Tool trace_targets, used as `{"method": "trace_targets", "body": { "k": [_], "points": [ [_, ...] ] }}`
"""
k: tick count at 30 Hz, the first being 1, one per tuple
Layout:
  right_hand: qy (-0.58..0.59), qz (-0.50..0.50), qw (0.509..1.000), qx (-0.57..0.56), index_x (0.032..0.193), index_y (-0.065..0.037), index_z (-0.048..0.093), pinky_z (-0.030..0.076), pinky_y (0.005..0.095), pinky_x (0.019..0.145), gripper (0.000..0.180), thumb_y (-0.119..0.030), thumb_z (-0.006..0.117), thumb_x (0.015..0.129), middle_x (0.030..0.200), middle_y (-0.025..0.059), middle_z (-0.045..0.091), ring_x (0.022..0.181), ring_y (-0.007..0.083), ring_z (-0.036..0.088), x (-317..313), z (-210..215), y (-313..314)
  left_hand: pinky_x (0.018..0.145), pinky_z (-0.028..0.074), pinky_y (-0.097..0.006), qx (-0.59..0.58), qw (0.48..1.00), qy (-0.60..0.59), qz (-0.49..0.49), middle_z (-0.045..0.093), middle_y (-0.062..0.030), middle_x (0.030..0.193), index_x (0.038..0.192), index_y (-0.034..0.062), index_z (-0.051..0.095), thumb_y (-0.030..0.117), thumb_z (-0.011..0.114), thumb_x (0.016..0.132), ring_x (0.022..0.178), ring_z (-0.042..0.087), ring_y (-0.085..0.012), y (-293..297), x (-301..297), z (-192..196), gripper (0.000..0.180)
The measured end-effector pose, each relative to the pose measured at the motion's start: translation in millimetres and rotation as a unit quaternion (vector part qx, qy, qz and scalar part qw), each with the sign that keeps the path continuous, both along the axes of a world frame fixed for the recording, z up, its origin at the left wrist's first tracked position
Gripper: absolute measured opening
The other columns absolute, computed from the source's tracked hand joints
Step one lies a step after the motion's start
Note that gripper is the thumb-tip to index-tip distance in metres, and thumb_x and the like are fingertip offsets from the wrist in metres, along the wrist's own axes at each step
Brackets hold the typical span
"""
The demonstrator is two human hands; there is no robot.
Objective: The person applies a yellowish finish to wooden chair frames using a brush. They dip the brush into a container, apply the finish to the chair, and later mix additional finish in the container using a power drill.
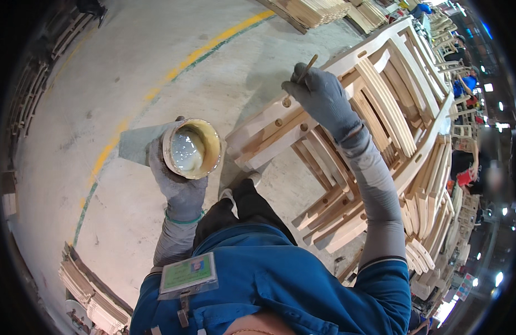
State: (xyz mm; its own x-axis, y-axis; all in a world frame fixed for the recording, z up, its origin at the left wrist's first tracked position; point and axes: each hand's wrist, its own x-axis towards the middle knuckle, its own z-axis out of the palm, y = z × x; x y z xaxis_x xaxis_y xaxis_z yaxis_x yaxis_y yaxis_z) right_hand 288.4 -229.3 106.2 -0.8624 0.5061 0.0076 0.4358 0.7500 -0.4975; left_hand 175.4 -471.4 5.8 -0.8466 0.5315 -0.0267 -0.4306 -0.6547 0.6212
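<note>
1. A tub (191, 148) is held in the left hand (177, 178) — left of the stacked wooden frames (380, 128).
2. A stick (306, 70) is gripped by the right hand (322, 97) — set above a holed rail (269, 125).

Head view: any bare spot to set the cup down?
Bare concrete floor left of the yellow line and below the cup held by the left hand. Crowded on the right: stacked chair frames fill everything under the right hand with its stick. Slat piles line the lower-left edge.
</note>
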Motion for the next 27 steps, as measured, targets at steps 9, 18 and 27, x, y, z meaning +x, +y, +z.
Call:
{"method": "trace_targets", "body": {
  "k": [9,18,27],
  "points": [
    [0.036,0.064,0.997,0.005,0.093,-0.004,0.055,0.047,0.0414,0.064,0.022,-0.024,0.056,0.084,0.076,0.0152,0.061,0.072,0.0336,0.061,7.2,-8.7,16.1,0.098,0.038,-0.05,-0.066,0.998,0.005,-0.011,0.046,-0.0134,0.127,0.128,0.0078,0.042,0.044,0.037,0.092,0.117,0.046,-0.0301,39.9,8.4,37.5,0.051],
    [0.349,0.011,0.896,-0.274,0.094,0.001,0.061,0.054,0.032,0.073,0.013,-0.001,0.062,0.081,0.087,0.0135,0.066,0.085,0.0201,0.065,79.6,43.6,6.0,0.096,0.043,-0.044,-0.054,0.984,-0.065,-0.156,0.046,-0.0089,0.128,0.129,0.0095,0.043,0.044,0.03,0.095,0.118,0.046,-0.0247,92.7,14.8,80.2,0.05],
    [0.436,-0.085,0.895,-0.037,0.091,0.0,0.06,0.054,0.0273,0.067,0.023,0.006,0.071,0.072,0.091,0.0143,0.066,0.08,0.0181,0.066,102.7,50.6,-54.0,0.104,0.035,-0.039,0.075,0.92,0.0,-0.385,0.048,-0.016,0.127,0.131,0.0011,0.037,0.039,0.035,0.094,0.12,0.046,-0.0254,138.4,45.3,116.3,0.052]
  ]
}}
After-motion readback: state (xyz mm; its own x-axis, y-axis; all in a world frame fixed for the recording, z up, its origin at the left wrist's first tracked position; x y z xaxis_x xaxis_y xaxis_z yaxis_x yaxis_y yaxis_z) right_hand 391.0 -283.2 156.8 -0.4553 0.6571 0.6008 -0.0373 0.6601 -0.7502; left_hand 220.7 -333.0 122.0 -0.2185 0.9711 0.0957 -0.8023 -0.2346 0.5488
